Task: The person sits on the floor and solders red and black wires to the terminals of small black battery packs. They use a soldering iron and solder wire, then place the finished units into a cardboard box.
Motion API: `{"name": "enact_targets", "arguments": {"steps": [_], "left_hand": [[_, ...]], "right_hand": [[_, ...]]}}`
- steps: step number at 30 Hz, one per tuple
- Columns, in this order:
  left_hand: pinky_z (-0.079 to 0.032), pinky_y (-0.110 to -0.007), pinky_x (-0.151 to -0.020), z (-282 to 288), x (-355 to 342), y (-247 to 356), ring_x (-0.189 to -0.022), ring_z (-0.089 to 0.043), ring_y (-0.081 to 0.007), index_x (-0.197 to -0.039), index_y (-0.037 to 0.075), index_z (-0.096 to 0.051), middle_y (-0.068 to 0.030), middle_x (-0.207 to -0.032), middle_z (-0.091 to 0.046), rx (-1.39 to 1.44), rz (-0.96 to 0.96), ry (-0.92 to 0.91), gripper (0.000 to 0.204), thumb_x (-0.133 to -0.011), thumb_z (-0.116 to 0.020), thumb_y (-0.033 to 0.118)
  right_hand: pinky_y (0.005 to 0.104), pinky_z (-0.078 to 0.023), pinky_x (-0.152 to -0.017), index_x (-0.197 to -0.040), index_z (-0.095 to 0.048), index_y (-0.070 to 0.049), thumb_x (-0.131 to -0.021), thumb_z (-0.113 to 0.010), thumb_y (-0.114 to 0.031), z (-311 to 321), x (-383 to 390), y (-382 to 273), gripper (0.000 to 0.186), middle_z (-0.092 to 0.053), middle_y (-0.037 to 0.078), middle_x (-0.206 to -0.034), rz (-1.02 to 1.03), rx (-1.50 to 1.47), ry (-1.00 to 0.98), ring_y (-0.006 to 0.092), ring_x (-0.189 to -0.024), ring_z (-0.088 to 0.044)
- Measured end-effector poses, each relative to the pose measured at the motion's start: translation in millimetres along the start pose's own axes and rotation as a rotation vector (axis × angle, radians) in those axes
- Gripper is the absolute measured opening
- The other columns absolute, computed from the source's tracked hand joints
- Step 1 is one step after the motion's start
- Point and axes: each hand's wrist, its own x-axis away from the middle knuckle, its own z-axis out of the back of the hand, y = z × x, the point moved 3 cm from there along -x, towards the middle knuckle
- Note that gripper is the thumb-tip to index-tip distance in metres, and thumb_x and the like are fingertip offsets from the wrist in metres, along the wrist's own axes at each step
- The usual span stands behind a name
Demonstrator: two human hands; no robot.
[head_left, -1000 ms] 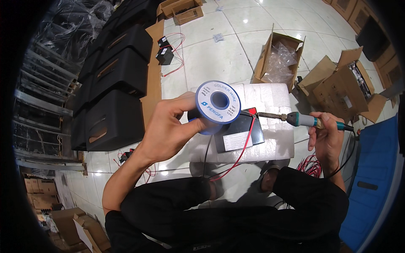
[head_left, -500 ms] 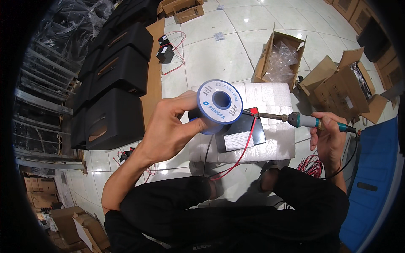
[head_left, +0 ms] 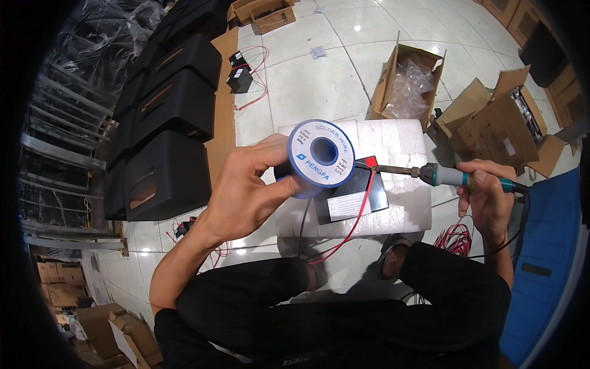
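Observation:
My left hand (head_left: 249, 190) is closed around a blue-rimmed spool of solder wire (head_left: 305, 161), its white labelled face turned up. In my right hand (head_left: 488, 197) is a soldering iron (head_left: 452, 176) with a teal and grey handle, pointing left. Its tip meets the red terminal corner (head_left: 370, 162) of a black box-shaped battery (head_left: 378, 197), where a red wire (head_left: 354, 229) joins. The spool hides the battery's upper left part. A dark wire (head_left: 302, 226) runs down from beside the spool. The battery lies on a white foam block (head_left: 409, 212) in front of my feet.
Black cases (head_left: 166, 175) line the left side on cardboard. Two small black batteries with red wires (head_left: 239, 79) lie beyond. Open cardboard boxes (head_left: 402, 92) stand at the far right. A bundle of red wires (head_left: 453, 240) lies by my right knee, near a blue panel (head_left: 544, 246).
The spool has shifted very slightly down and right. My right hand has slid a little to the right on the iron's handle, while the tip stays at the red terminal.

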Motion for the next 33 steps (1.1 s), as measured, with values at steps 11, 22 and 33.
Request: {"name": "enact_targets", "arguments": {"steps": [11,22,33], "left_hand": [[-0.05,-0.034,-0.088,1.0,1.2,0.6,-0.096,-0.066,-0.0226,-0.107,-0.002,-0.072,-0.0161,-0.107,-0.07,-0.023,-0.047,-0.007,0.028,-0.079,-0.072,-0.003],[-0.049,-0.037,-0.095,0.3,1.4,1.3,-0.107,-0.066,-0.0279,-0.11,-0.001,-0.072,-0.0172,-0.114,-0.071,-0.029,-0.098,-0.016,0.035,-0.075,-0.076,-0.003],[-0.049,-0.037,-0.094,1.1,1.6,1.3,-0.106,-0.066,-0.0275,-0.11,-0.002,-0.072,-0.0171,-0.113,-0.072,-0.04,-0.084,-0.011,0.035,-0.075,-0.074,-0.005]], "right_hand": [[0.0272,-0.049,-0.045,-0.095,-0.073,0.01,-0.084,-0.06,-0.019,-6.5,-0.2,-24.8,0.034,-0.065,0.017,-0.07,0.176,0.205,-0.142,0.0179,-0.05,-0.062],[0.0253,-0.049,-0.045,-0.095,-0.073,0.008,-0.081,-0.059,-0.014,-7.5,-5.3,-33.6,0.03,-0.064,0.016,-0.073,0.167,0.243,-0.206,0.0159,-0.053,-0.063],[0.0255,-0.048,-0.045,-0.094,-0.074,0.008,-0.079,-0.058,-0.014,-5.5,-8.9,-33.7,0.031,-0.064,0.016,-0.073,0.2,0.256,-0.236,0.0154,-0.053,-0.062]]}}
